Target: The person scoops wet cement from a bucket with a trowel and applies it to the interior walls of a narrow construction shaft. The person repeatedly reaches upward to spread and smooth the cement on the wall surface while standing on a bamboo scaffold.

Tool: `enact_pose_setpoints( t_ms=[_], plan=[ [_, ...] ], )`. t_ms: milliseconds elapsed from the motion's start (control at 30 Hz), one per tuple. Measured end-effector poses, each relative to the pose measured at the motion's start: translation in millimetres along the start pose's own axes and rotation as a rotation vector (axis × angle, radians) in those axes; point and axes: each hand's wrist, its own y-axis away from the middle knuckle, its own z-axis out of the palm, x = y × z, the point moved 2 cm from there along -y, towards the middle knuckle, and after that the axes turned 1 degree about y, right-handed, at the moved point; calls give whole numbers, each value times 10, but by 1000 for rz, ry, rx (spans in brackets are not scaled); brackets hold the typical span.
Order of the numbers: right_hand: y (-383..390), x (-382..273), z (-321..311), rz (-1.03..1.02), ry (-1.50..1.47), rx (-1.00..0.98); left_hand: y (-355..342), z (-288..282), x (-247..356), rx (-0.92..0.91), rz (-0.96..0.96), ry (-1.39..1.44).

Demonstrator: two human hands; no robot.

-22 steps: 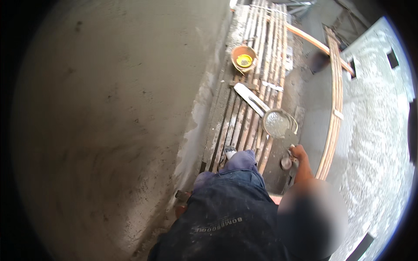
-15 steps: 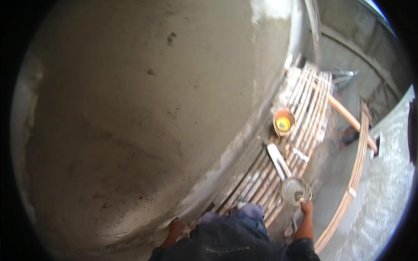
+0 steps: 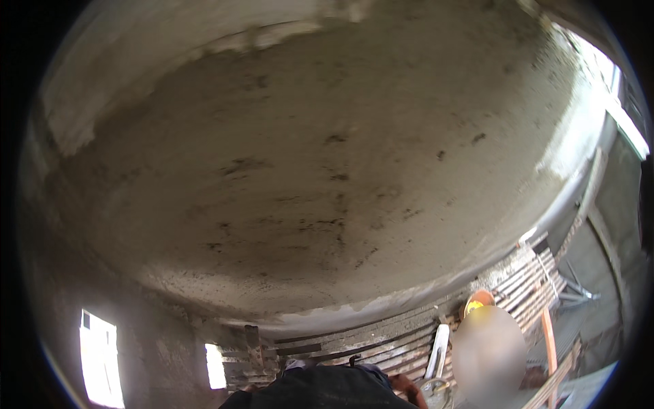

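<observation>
At the lower edge, my right arm and hand point(image 3: 407, 390) show beside my dark shirt, close to a round greyish vessel point(image 3: 434, 387). The fingers are not clear, and whether they touch the vessel I cannot tell. Of my left hand point(image 3: 250, 388) only a sliver of skin shows left of the shirt; its fingers are hidden. A wide wall of damp grey plaster point(image 3: 327, 157) with dark rough marks fills most of the view. Beyond the vessel, a long pale board point(image 3: 438, 349) lies on the pole platform point(image 3: 392, 349).
An orange bucket point(image 3: 482, 297) with something yellow inside stands on the platform at right. A blurred oval patch hides what lies near it. An orange-brown pole point(image 3: 549, 347) slants beyond. Two bright openings point(image 3: 101, 358) show at lower left. Rougher, paler wall borders the plaster at upper left.
My view has swung left and up, so more wall fills it and the platform sits lower. Both hands have dropped mostly out of sight; earlier my right hand held the round vessel's rim or handle.
</observation>
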Motion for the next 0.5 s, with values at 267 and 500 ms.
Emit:
enact_pose_setpoints(
  t_ms=[267, 500],
  plan=[
    [690, -4764, -801, -1338, -269, 348, 232, 658, -1650, 281, 19, 30],
    [1752, -6669, 805, -2049, -717, -850, 407, 466, -967, 569, 259, 255]
  ],
)
